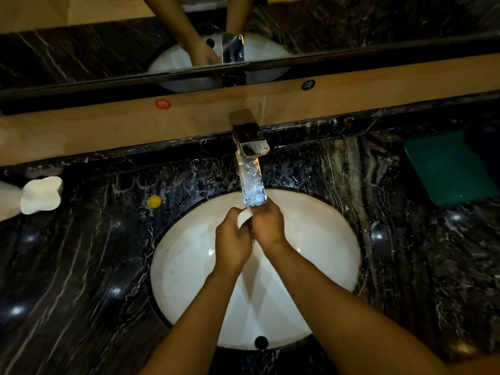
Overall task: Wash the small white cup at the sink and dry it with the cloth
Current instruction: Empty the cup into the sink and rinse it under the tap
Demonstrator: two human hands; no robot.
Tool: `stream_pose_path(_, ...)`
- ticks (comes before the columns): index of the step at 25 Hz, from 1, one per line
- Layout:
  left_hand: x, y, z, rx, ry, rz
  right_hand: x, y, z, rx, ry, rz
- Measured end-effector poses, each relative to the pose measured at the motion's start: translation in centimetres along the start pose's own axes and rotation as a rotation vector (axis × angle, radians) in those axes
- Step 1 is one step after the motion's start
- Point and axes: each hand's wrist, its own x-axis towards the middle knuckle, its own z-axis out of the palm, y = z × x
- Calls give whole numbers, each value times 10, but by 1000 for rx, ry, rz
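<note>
Both hands, left hand and right hand, enclose the cup.

I am seeing a dim room with warm light from above. The white sink is glowing brightest, and two arm shadows are crossing it. Small lights are glinting on the shiny black marble counter. The faucet is sparkling. The edges are looking bent and a bit blurry.

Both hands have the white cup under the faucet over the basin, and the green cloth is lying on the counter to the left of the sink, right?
Not quite. In the head view, the green cloth lies right of the sink, not left. The rest holds.
</note>
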Motion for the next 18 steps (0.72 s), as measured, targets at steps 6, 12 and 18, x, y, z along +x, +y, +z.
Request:
stream_pose_path(6, 1, 2, 6, -36, 40, -20, -3, 3, 0, 45, -48, -14)
stream_pose_path(12, -4, 1, 4, -115, 78, 6, 3, 4, -7, 171, -6, 48)
stream_pose_path(18, -1, 3, 7, -177, 116, -41, 6, 2, -7, 189, 8, 112)
